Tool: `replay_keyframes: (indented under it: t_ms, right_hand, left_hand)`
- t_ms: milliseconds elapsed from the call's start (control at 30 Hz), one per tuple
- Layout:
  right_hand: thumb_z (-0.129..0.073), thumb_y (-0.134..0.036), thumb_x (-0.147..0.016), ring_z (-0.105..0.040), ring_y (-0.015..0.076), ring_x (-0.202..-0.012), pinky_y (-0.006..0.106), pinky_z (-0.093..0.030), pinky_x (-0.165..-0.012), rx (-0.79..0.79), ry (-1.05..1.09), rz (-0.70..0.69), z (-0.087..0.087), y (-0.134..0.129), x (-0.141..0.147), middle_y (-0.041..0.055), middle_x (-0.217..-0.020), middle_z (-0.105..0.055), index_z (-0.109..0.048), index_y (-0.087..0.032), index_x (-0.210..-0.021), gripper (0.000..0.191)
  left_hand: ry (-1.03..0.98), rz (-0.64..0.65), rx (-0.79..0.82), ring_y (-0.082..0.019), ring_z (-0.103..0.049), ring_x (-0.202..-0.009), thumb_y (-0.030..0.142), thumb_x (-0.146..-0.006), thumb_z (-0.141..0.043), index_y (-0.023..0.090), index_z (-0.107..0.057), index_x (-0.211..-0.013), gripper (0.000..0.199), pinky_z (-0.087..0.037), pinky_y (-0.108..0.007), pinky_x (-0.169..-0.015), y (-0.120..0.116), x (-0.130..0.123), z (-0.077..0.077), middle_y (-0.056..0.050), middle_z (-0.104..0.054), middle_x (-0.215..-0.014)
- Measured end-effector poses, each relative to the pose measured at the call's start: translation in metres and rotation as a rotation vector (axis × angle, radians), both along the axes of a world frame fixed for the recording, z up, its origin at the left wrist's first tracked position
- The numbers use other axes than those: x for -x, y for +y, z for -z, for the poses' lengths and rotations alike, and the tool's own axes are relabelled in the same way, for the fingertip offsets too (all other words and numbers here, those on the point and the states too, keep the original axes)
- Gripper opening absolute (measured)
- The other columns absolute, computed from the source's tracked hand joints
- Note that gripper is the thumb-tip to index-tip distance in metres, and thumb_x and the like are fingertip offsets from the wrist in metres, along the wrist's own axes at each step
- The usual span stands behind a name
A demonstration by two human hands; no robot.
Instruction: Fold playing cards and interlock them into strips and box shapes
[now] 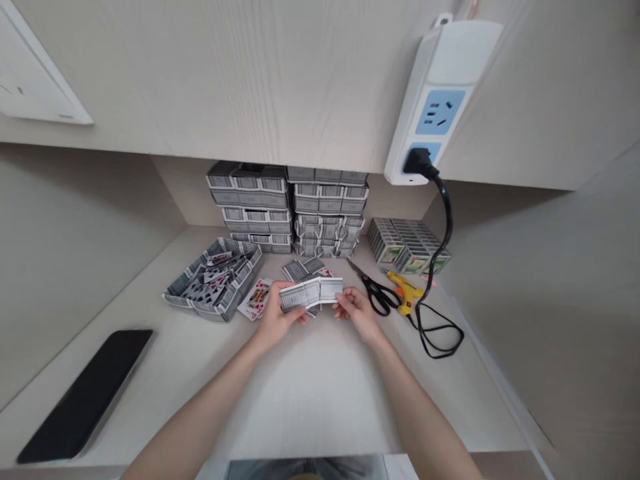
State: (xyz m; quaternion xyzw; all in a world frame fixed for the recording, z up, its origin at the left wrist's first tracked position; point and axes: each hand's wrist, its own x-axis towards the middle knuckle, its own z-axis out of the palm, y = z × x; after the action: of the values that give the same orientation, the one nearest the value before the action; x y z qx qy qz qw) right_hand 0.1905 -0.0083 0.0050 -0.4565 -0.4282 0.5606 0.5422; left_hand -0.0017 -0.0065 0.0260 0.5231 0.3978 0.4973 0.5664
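Between both hands, just above the desk, is a strip of folded playing cards point(306, 294) with grey patterned backs and a bend near its middle. My left hand point(278, 316) pinches its left end, thumb in front. The right end sits between the thumb and fingers of my right hand point(356, 311). Behind the strip lie loose playing cards point(296, 269), mostly face down and partly hidden by it. Face-up cards point(256, 299) rest beside my left hand. To the right of my right hand are black-handled scissors point(381, 293).
A card-built tray point(225, 313) holding loose cards stands left. Stacked card-built boxes point(257, 199) line the back. Card packs point(407, 243) stand right, behind a yellow glue gun point(406, 291). Its black cable point(447, 220) rises to a power strip point(435, 100). A black slab point(90, 393) lies front left.
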Motion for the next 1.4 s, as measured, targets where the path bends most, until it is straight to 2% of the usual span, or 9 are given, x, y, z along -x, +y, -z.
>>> replay_keyframes:
  t_ms: [133,300,433,667,867,1000,1200,1400]
  right_hand:
    - [-0.061,-0.045,-0.071,-0.053,0.0095,-0.037,0.022,-0.046,-0.036,-0.046,-0.002,-0.108,-0.004,-0.006,0.006,-0.0047,-0.061,-0.060,-0.044,-0.020,-0.092,0.036]
    - [-0.059,-0.042,-0.075,-0.059,0.0126,-0.040,0.026,-0.051,-0.039,-0.062,0.110,-0.137,-0.004,-0.010,0.012,-0.0056,-0.066,-0.060,-0.032,-0.025,-0.109,0.046]
    - [-0.060,-0.040,-0.075,-0.059,0.0129,-0.040,0.024,-0.051,-0.040,-0.031,0.161,-0.199,-0.002,-0.012,0.014,-0.0069,-0.059,-0.057,-0.032,-0.025,-0.107,0.045]
    - [-0.060,-0.039,-0.076,-0.058,0.0115,-0.039,0.023,-0.050,-0.039,0.007,0.177,-0.269,-0.001,-0.014,0.018,-0.0064,-0.060,-0.058,-0.036,-0.024,-0.096,0.035]
    - [-0.057,-0.043,-0.077,-0.060,0.0124,-0.042,0.023,-0.050,-0.040,0.020,0.177,-0.308,-0.001,-0.017,0.023,-0.0042,-0.061,-0.061,-0.034,-0.024,-0.097,0.037]
    - [-0.054,-0.046,-0.078,-0.058,0.0133,-0.038,0.023,-0.048,-0.036,0.037,0.151,-0.347,-0.001,-0.021,0.028,-0.0049,-0.057,-0.062,-0.030,-0.023,-0.101,0.040]
    - [-0.058,-0.044,-0.076,-0.050,0.0100,-0.031,0.017,-0.040,-0.030,-0.062,0.063,-0.234,-0.005,-0.020,0.030,-0.0061,-0.048,-0.059,-0.034,-0.021,-0.093,0.037]
    - [-0.059,-0.045,-0.074,-0.048,0.0104,-0.028,0.018,-0.036,-0.027,-0.076,0.043,-0.139,-0.006,-0.015,0.023,-0.0065,-0.047,-0.059,-0.035,-0.022,-0.090,0.037]
  left_hand:
    - [0.074,0.036,0.033,-0.010,-0.052,-0.034,0.036,-0.073,-0.060,0.020,-0.038,-0.098,0.038,-0.044,-0.022,-0.033,-0.001,0.001,-0.006,0.008,-0.054,-0.059]
    - [0.207,0.113,0.078,-0.010,-0.052,-0.034,0.039,-0.074,-0.058,0.017,-0.048,-0.111,0.045,-0.044,-0.022,-0.033,-0.002,0.001,-0.008,0.003,-0.059,-0.062]
    - [0.223,0.126,0.084,-0.011,-0.051,-0.033,0.039,-0.074,-0.057,0.015,-0.050,-0.110,0.044,-0.043,-0.022,-0.032,-0.002,0.002,-0.006,0.004,-0.057,-0.055]
    - [0.253,0.115,0.060,-0.008,-0.046,-0.029,0.042,-0.078,-0.051,0.016,-0.051,-0.103,0.037,-0.037,-0.019,-0.028,-0.006,0.001,-0.007,0.005,-0.054,-0.051]
    - [0.218,0.057,0.004,-0.006,-0.043,-0.030,0.041,-0.081,-0.048,0.019,-0.041,-0.107,0.034,-0.032,-0.016,-0.025,-0.008,-0.003,-0.006,0.007,-0.049,-0.052]
    - [0.196,0.070,-0.013,-0.006,-0.039,-0.030,0.040,-0.082,-0.045,0.020,-0.040,-0.103,0.030,-0.031,-0.014,-0.025,-0.010,-0.006,0.001,0.009,-0.044,-0.048]
    - [0.280,0.111,-0.030,-0.006,-0.041,-0.030,0.044,-0.083,-0.042,0.019,-0.048,-0.102,0.032,-0.032,-0.016,-0.027,-0.008,-0.007,0.007,0.006,-0.050,-0.052]
    - [0.320,0.062,0.028,-0.008,-0.042,-0.026,0.047,-0.080,-0.046,0.017,-0.050,-0.110,0.042,-0.032,-0.018,-0.026,-0.005,-0.004,-0.001,0.005,-0.052,-0.047]
